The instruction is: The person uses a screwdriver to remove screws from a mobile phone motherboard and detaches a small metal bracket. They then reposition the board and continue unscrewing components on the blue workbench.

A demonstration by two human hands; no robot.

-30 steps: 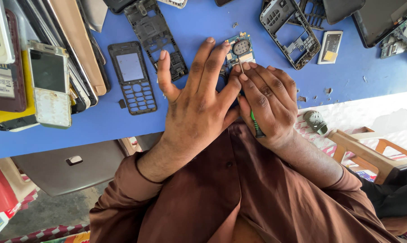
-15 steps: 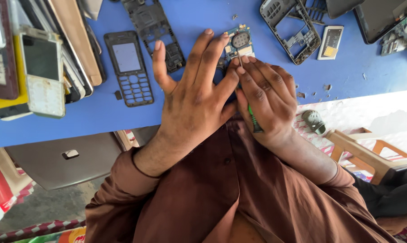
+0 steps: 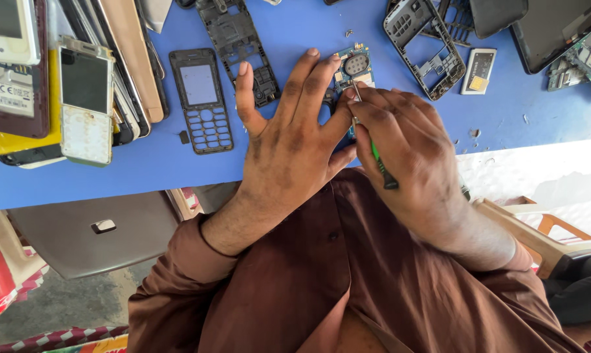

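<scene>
we keep the small green phone circuit board (image 3: pixel 353 65) pinned flat on the blue tabletop (image 3: pixel 295 26), tip square. left hand (image 3: pixel 289 140) fingers spread wide, pressing the board's edge. right hand (image 3: pixel 406 157) fingers closed on a green-handled screwdriver (image 3: pixel 377 157), tip on the board.

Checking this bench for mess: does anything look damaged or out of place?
Small debris specks lie loose on the blue table right of the hands. A worn white phone has a yellowed, stained keypad. Phone parts lie scattered.
</scene>
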